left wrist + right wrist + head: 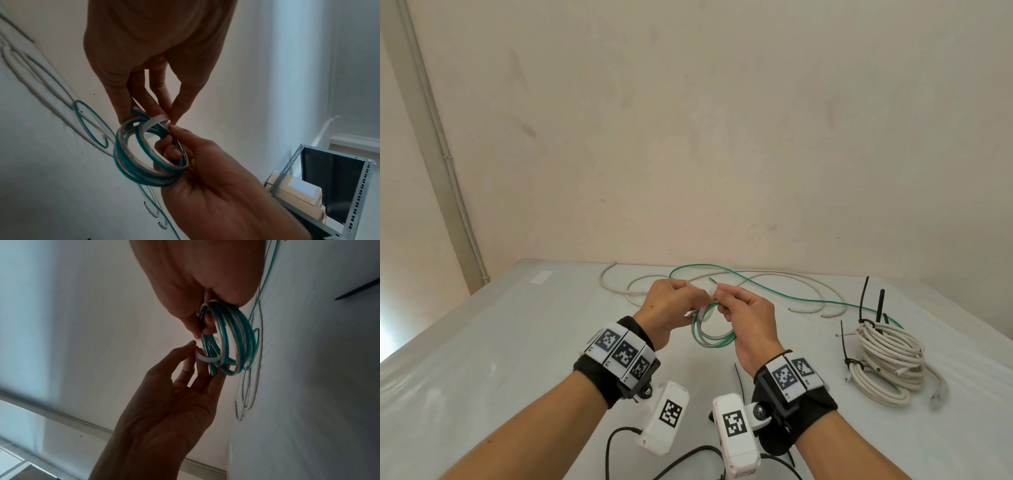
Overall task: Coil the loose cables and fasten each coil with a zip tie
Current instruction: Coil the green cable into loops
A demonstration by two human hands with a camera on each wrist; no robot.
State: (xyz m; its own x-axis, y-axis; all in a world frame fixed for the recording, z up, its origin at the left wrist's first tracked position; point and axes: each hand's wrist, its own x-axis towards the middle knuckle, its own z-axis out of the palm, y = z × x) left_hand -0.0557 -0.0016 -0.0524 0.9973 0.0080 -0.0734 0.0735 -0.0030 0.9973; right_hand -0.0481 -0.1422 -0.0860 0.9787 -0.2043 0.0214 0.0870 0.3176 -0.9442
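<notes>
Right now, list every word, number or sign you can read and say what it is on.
No readable words or numbers.
Wrist marker tags: black-and-white square codes, with tiny characters too small to read.
Wrist camera housings: square codes only.
Box label in the left wrist view: blurred, unreadable.

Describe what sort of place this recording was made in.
Probably a bare indoor workroom or storage room: a plain table covered with a pale grey sheet pushed against a scuffed cream plaster wall, and a grey perforated metal rack frame with cardboard boxes beside it.
</notes>
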